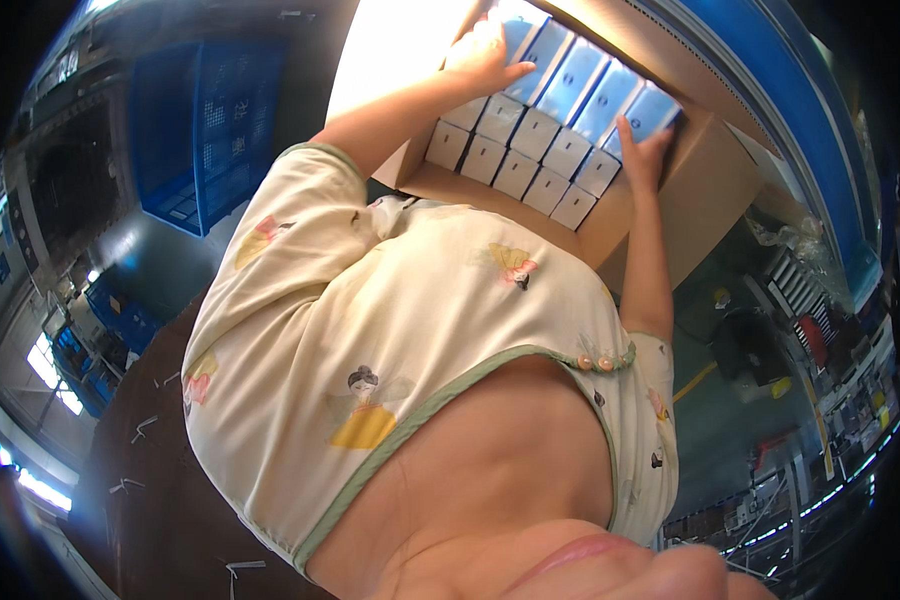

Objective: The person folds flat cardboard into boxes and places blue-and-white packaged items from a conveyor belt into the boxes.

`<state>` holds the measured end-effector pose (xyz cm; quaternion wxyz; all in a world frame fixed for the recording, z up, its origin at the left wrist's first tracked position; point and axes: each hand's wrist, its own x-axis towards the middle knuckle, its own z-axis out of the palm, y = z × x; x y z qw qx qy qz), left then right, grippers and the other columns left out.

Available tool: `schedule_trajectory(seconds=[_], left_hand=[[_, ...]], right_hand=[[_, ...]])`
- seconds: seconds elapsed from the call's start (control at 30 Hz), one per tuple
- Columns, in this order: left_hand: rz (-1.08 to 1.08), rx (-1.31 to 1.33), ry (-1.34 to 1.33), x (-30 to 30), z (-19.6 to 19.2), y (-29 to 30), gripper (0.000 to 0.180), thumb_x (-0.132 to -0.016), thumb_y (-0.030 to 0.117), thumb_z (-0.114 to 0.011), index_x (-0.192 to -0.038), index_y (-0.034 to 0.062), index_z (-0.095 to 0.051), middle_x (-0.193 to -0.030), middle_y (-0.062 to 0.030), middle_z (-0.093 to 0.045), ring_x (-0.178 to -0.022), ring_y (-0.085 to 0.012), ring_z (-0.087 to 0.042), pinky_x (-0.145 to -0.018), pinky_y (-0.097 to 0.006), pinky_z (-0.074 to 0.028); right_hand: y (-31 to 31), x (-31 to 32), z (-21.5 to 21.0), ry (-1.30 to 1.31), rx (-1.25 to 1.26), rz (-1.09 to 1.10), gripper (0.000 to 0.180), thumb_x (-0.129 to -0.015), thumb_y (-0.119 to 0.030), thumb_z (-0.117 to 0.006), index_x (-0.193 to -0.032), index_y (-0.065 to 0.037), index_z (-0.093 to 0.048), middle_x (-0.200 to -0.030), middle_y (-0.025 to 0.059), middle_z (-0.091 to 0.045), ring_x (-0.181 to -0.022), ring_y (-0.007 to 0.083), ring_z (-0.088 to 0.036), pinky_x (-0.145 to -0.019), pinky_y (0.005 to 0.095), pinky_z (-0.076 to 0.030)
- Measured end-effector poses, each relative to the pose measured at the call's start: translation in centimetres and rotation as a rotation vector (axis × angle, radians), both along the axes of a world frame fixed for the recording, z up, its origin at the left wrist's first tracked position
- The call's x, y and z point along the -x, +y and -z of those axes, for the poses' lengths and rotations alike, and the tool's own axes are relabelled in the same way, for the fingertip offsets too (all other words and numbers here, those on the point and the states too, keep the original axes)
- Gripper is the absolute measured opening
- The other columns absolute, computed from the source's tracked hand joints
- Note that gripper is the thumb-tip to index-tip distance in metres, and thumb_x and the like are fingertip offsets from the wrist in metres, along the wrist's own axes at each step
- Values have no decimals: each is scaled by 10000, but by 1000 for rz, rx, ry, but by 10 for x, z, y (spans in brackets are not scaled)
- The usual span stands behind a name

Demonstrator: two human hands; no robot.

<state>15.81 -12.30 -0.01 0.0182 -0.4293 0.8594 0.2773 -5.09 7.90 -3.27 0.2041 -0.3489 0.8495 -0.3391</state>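
Note:
An open cardboard carton (705, 185) stands in front of me, packed with small boxes. One row of small white box ends (515, 160) faces me. Above it runs a row of several light blue boxes (590, 90). My left hand (482, 55) presses on the left end of that blue row, fingers laid over the first box. At the row's right end, my right hand (645, 150) presses against the last blue box, so the row is clamped between both hands. My pale printed shirt (420, 330) fills the middle of the view.
Blue plastic crates (205, 130) are stacked at the left. A dark surface (150, 470) with small white scraps lies at the lower left. A blue beam (770, 90) curves past the carton on the right, with cluttered shelves (830, 360) below it.

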Motion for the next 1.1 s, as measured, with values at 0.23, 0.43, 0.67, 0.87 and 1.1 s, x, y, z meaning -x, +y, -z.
schedule_trajectory(seconds=[0.23,0.43,0.67,0.87,1.1], left_hand=[[334,566,60,-2,44,5,580,-863,531,-332,-1365,266,-218,-1434,-121,-126,-1274,-445,-145,-968,-569,-276],[377,-130,-356,60,19,-47,555,-838,516,-397,-1316,239,-344,-1379,-83,-297,-1109,-310,-470,-937,-400,-374],[264,-63,-20,60,22,-54,322,-844,331,-491,-1070,114,-565,-1093,-112,-545,-1020,-285,-506,-833,-395,-419],[483,394,-146,13,40,26,560,-838,411,-487,-1342,333,-255,-1418,-135,-182,-1311,-375,-92,-1040,-528,-89],[441,-205,-343,31,-31,-32,554,-856,438,-434,-1328,168,-328,-1398,-150,-232,-1281,-339,-231,-1026,-495,-194]], right_hand=[[-30,-7,-12,666,-417,-464,614,-809,-519,-444,-1345,-310,-228,-1384,134,-228,-1249,419,-192,-929,638,-206],[-115,34,24,53,-605,-600,618,-775,-622,-426,-1321,-357,-311,-1423,73,-209,-1220,442,-265,-970,599,-175],[-97,35,-2,75,67,-372,364,-790,-341,-514,-1040,-87,-589,-993,161,-595,-942,325,-542,-836,360,-406],[-28,-37,4,454,-370,-453,591,-782,-362,-510,-1330,-296,-301,-1394,134,-241,-1255,421,-207,-961,631,-161],[-47,-29,13,133,-594,-495,604,-777,-355,-532,-1326,-242,-307,-1378,160,-266,-1256,435,-195,-970,588,-220]])
